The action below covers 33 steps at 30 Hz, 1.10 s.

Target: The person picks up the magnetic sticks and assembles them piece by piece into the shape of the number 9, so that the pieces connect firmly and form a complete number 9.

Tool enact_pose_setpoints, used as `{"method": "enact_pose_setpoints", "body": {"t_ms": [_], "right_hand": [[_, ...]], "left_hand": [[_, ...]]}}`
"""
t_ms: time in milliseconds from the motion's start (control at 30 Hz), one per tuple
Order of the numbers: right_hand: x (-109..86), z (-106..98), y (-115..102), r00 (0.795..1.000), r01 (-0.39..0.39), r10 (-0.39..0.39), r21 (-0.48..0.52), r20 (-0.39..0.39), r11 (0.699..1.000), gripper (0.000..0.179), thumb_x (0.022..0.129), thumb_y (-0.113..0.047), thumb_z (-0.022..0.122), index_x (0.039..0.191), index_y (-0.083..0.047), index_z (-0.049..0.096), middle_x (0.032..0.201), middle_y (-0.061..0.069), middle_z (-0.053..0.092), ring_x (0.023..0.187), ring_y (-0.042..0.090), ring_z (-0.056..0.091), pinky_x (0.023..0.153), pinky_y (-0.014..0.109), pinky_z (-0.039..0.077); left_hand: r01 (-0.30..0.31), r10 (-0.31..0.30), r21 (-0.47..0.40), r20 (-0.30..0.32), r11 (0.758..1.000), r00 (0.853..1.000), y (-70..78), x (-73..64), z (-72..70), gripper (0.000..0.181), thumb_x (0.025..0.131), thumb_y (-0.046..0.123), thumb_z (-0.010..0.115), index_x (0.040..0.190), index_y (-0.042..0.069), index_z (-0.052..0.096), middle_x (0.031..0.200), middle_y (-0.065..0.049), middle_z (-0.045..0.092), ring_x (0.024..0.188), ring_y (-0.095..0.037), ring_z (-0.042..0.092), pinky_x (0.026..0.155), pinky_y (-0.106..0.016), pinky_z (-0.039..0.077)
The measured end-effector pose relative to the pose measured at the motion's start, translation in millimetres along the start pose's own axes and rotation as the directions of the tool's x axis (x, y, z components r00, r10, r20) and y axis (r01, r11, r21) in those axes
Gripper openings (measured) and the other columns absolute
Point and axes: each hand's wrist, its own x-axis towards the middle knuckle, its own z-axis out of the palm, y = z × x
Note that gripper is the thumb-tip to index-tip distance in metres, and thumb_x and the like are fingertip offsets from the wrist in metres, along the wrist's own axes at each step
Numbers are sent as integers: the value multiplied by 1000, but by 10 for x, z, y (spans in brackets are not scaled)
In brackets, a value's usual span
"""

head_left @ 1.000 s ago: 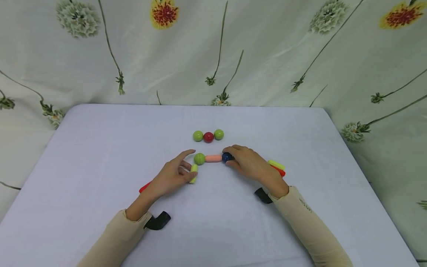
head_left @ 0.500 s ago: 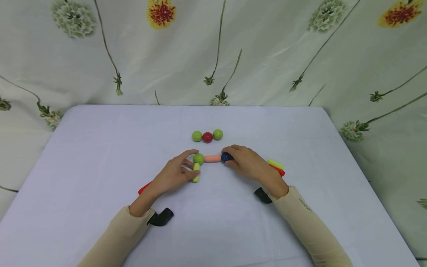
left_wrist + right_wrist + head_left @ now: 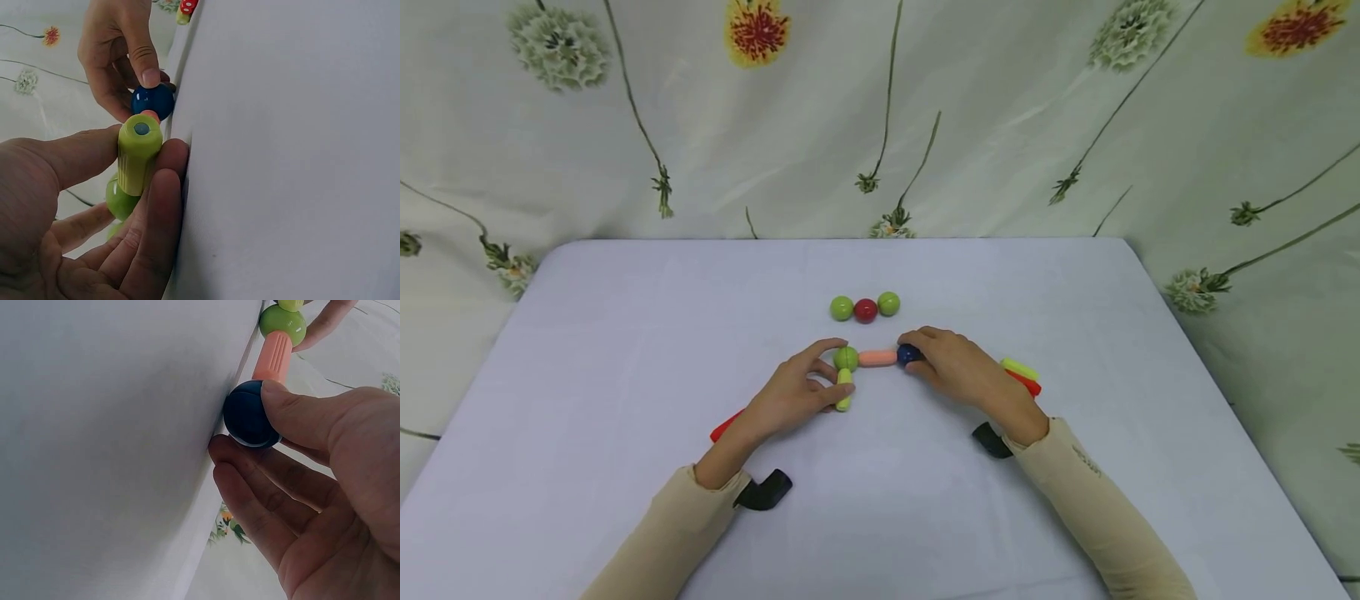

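Note:
Between the thumb and fingers of my left hand (image 3: 797, 385) is a short yellow-green toy rod (image 3: 139, 156) with a grey disc in its near end. Its far end meets a green ball (image 3: 846, 359), and my left index finger reaches to that ball's top. From the green ball a salmon-pink rod (image 3: 877, 358) runs right to a dark blue ball (image 3: 249, 415). My right hand (image 3: 958, 367) pinches the blue ball, thumb on one side and fingers on the other. The pieces form an L-shaped chain on the table.
Behind the chain, a red ball (image 3: 866, 311) sits between two green balls (image 3: 842, 308). Red (image 3: 1028, 383) and yellow rods (image 3: 1019, 368) lie by my right forearm. Another red rod (image 3: 726, 426) shows past my left wrist. White cloth covers the table (image 3: 880, 517).
My left hand has moved slightly right with the yellow-green rod, which now meets the green ball after standing just apart from it. The right hand has stayed on the blue ball.

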Motion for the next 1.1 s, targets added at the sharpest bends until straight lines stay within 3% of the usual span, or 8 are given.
{"method": "enact_pose_setpoints", "body": {"t_ms": [333,600,1100], "right_hand": [[-6,-3,-2,1000,-10,10,0,5,1000,39,98,-21,66,135,-12,59,128,9,65,115,24,64,100,41,52],[4,0,-8,1000,-12,12,-1,6,1000,39,98,-22,66,136,-13,58,129,9,64,116,24,63,100,42,52],[-12,3,-17,1000,7,-7,8,-3,1000,37,98,-20,65,134,-11,59,127,9,65,113,24,64,99,41,52]], "left_hand": [[-26,27,38,-31,999,999,15,-7,43,67,92,23,73,149,16,39,108,-10,65,73,-14,67,72,-30,51],[-66,73,125,-49,990,996,9,-21,53,66,92,25,73,147,11,40,102,-9,66,72,-14,61,68,-29,50],[-42,47,122,-39,992,998,12,-45,33,62,94,22,70,147,9,40,108,-11,66,72,-11,65,70,-28,51]]}}
